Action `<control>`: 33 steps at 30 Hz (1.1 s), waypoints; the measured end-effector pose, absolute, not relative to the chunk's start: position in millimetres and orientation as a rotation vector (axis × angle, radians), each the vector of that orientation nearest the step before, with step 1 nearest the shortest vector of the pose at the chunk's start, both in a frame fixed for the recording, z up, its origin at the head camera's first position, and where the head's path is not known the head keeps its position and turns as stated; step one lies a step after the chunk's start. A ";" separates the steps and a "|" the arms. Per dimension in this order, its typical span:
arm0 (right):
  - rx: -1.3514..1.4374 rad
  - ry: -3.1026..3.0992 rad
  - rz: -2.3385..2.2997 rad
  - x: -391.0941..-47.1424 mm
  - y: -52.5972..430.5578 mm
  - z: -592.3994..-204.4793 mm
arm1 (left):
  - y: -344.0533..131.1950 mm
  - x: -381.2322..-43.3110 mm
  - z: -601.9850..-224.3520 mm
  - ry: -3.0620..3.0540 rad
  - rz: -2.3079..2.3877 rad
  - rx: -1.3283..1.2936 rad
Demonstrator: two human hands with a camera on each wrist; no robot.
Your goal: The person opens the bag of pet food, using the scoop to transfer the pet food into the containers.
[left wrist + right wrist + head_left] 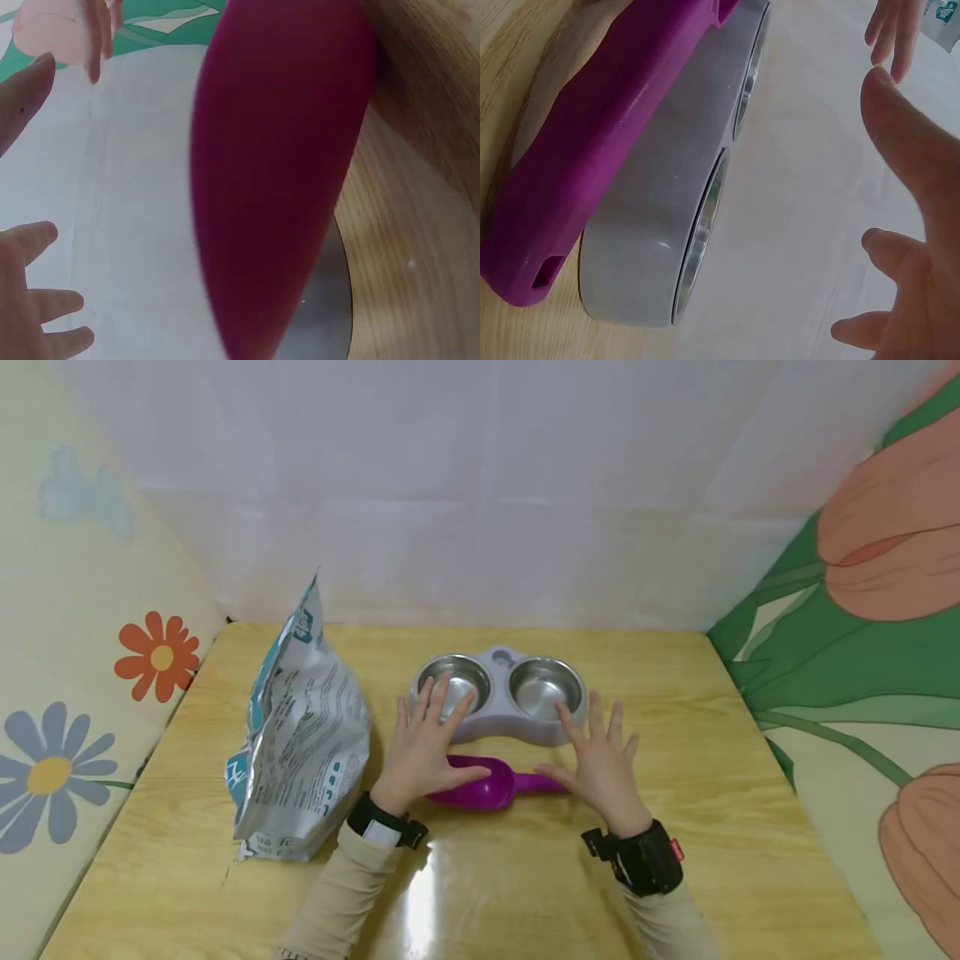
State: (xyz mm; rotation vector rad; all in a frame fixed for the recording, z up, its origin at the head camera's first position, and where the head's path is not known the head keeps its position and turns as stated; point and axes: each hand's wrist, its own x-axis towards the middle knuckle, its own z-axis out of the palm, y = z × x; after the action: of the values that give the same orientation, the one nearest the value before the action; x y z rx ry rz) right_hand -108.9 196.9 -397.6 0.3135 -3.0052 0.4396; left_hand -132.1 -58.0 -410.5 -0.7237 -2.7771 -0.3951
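Both hands hover with fingers spread, neither gripping anything. In the head view the left hand [420, 752] is over the wide scoop end of a purple scoop [487, 787], its fingertips overlapping the left bowl. My right hand [606, 764] hangs by the end of the scoop's handle [592, 135], thumb overlapping it in the head view. Just beyond lies a grey double pet bowl stand [504, 725] with two steel bowls, the left bowl [480, 672] partly hidden by fingers and the right bowl [543, 689]. The scoop's underside [277, 165] fills much of the left wrist view.
A silver and teal pet food bag [307, 752] stands on the wooden table [720, 860], left of the left hand. A white cloth backdrop [480, 527] rises behind, and flower-printed panels [885, 693] flank both sides.
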 end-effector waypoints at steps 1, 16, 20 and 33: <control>0.316 -3.006 0.434 -109.8 196.8 -396.4 | -58.2 -132.4 -409.4 -2.769 -0.388 -0.728; 0.391 -2.966 0.442 -114.6 188.6 -393.2 | -64.3 -105.2 -366.8 -2.298 -0.496 -0.872; 0.422 -2.958 0.465 -112.3 187.1 -396.5 | -67.4 -91.2 -349.6 -2.169 -0.537 -0.895; 0.507 -2.930 0.490 -107.3 179.1 -401.1 | -80.3 -49.4 -300.4 -1.718 -0.694 -0.816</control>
State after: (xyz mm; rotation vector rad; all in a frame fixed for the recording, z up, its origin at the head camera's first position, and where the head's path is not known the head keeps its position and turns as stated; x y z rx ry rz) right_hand -107.3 179.1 -401.1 0.5074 -2.9296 0.4900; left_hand -49.4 -80.3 -300.4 -0.8157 -1.7181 -0.6942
